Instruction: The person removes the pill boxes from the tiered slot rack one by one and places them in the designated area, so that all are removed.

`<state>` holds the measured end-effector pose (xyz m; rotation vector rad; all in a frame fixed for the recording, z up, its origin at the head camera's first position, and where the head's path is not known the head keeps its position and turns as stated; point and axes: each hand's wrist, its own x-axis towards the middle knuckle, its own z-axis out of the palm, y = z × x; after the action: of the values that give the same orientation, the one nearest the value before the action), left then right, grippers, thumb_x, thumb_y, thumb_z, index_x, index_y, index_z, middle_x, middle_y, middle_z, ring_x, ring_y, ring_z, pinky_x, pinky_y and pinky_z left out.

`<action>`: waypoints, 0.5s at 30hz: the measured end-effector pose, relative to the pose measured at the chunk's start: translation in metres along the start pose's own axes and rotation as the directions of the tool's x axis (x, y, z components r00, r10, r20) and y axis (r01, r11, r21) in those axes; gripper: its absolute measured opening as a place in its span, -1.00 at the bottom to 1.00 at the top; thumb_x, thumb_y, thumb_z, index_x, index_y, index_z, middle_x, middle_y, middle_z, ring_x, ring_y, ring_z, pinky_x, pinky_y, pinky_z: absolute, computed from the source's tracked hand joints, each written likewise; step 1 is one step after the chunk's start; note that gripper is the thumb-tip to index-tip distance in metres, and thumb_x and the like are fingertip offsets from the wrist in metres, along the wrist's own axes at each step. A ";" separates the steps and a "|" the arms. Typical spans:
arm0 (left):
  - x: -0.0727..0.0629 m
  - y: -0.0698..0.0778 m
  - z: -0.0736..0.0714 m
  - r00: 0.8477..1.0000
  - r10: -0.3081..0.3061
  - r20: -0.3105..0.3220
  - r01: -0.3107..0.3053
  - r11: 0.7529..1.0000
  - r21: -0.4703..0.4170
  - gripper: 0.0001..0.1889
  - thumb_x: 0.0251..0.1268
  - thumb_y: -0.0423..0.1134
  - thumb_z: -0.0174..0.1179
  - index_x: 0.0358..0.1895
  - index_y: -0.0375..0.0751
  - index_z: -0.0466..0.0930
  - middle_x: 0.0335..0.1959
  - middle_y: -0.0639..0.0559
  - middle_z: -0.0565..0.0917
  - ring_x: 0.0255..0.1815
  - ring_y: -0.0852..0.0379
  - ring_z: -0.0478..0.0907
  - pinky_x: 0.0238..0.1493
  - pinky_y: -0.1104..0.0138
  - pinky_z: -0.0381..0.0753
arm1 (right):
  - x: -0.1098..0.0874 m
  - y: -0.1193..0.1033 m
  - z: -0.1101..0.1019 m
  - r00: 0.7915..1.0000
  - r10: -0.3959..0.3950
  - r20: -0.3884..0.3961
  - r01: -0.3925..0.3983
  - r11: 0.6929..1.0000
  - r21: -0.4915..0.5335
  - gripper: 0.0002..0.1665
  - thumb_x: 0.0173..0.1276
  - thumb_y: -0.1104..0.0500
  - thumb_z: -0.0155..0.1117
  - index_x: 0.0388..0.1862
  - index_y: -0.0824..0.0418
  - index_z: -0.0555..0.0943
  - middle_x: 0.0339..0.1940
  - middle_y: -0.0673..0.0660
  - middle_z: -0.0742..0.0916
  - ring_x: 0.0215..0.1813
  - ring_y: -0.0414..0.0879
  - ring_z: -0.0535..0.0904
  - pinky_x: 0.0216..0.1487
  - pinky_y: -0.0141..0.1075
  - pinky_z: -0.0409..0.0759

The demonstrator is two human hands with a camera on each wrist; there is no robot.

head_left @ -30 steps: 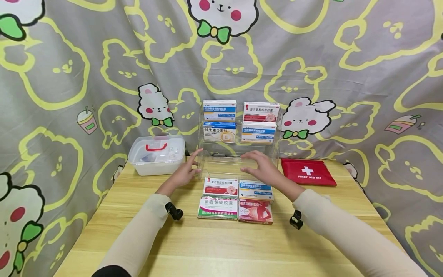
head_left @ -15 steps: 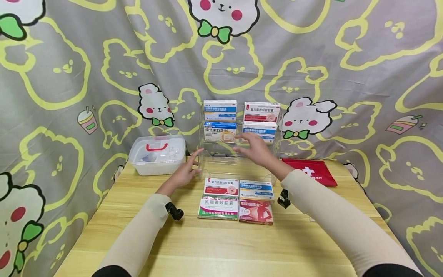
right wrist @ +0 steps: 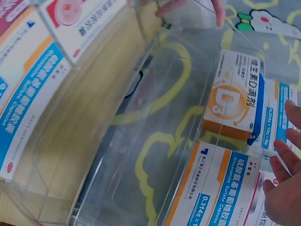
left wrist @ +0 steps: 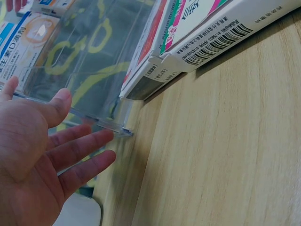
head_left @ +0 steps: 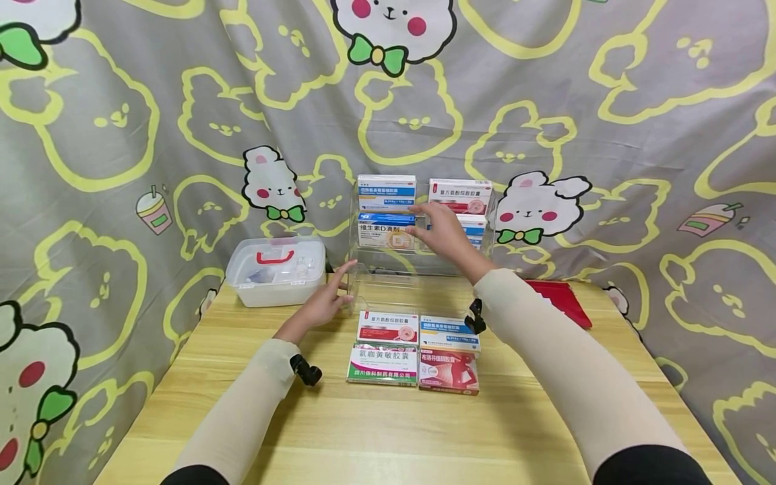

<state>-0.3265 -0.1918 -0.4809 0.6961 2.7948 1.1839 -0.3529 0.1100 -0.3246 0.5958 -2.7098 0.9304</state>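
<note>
The left hand (head_left: 326, 302), spread and holding nothing, stays just beside the clear rack (head_left: 394, 275). The vitamin box (head_left: 377, 231) sits in the second row down; the right hand (head_left: 447, 232), fingers apart, nothing gripped, has risen near it, so work seems centred there.

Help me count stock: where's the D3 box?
In the head view, the D3 box sits at left on the clear rack, below a blue-striped box, beside the right hand.
</note>
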 end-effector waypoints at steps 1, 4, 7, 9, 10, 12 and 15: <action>0.000 0.000 0.000 1.000 -0.001 -0.001 0.001 1.000 0.001 -0.11 0.55 -0.37 0.15 0.68 0.30 -0.19 0.36 -0.42 0.50 0.34 -0.23 0.54 -0.20 0.14 0.66 | 0.002 0.000 0.000 1.000 0.008 0.004 -0.008 1.000 -0.004 -0.42 0.49 -0.02 0.37 0.41 0.12 0.55 0.44 0.14 0.57 0.51 0.13 0.37 0.49 0.10 0.32; 0.000 0.000 0.000 1.000 -0.007 -0.003 0.007 1.000 0.001 -0.12 0.55 -0.36 0.15 0.68 0.26 -0.18 0.36 -0.42 0.51 0.34 -0.25 0.53 -0.17 0.12 0.66 | 0.006 0.002 0.001 1.000 0.019 0.017 -0.019 1.000 -0.017 -0.42 0.51 -0.02 0.34 0.42 0.12 0.54 0.46 0.15 0.55 0.52 0.13 0.36 0.50 0.09 0.32; 0.000 -0.001 0.001 1.000 -0.008 -0.010 0.008 1.000 -0.002 -0.13 0.55 -0.36 0.16 0.68 0.23 -0.17 0.34 -0.43 0.52 0.33 -0.27 0.54 -0.18 0.11 0.67 | 0.010 0.005 0.002 0.999 0.031 0.022 -0.031 0.999 -0.022 -0.45 0.53 0.01 0.32 0.43 0.11 0.53 0.48 0.15 0.53 0.52 0.14 0.36 0.48 0.09 0.34; 0.000 -0.001 0.001 1.000 -0.009 -0.008 0.009 1.000 -0.005 -0.12 0.55 -0.35 0.16 0.68 0.28 -0.18 0.33 -0.43 0.53 0.33 -0.26 0.54 -0.20 0.12 0.68 | 0.011 0.007 0.004 0.999 0.036 0.017 -0.036 0.999 -0.025 -0.46 0.54 0.03 0.30 0.43 0.10 0.54 0.48 0.14 0.53 0.51 0.15 0.37 0.46 0.10 0.37; 0.000 -0.002 0.001 1.000 -0.009 -0.008 0.009 1.000 -0.007 -0.12 0.55 -0.35 0.15 0.67 0.32 -0.18 0.32 -0.43 0.53 0.32 -0.26 0.54 -0.20 0.13 0.68 | 0.012 0.009 0.006 0.999 0.039 0.011 -0.039 0.999 -0.025 -0.47 0.54 0.04 0.30 0.43 0.09 0.54 0.48 0.14 0.53 0.51 0.15 0.37 0.46 0.11 0.37; 0.000 -0.002 0.002 1.000 -0.010 -0.006 0.010 1.000 -0.008 -0.10 0.55 -0.34 0.15 0.66 0.41 -0.20 0.31 -0.42 0.54 0.32 -0.25 0.54 -0.22 0.15 0.68 | 0.013 0.011 0.008 0.999 0.047 -0.002 -0.047 0.999 -0.026 -0.47 0.54 0.04 0.31 0.43 0.07 0.54 0.48 0.12 0.54 0.52 0.15 0.34 0.46 0.12 0.35; 0.000 -0.002 0.002 1.000 -0.014 -0.004 0.014 1.000 -0.014 -0.08 0.55 -0.33 0.15 0.64 0.52 -0.21 0.30 -0.42 0.55 0.32 -0.24 0.54 -0.24 0.17 0.69 | 0.014 0.014 0.013 0.998 0.062 -0.018 -0.063 0.997 -0.042 -0.48 0.53 0.03 0.32 0.42 0.03 0.55 0.46 0.08 0.56 0.49 0.13 0.35 0.44 0.11 0.35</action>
<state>-0.3268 -0.1920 -0.4841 0.6725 2.7868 1.2023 -0.3721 0.1073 -0.3377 0.4955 -2.7400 0.8854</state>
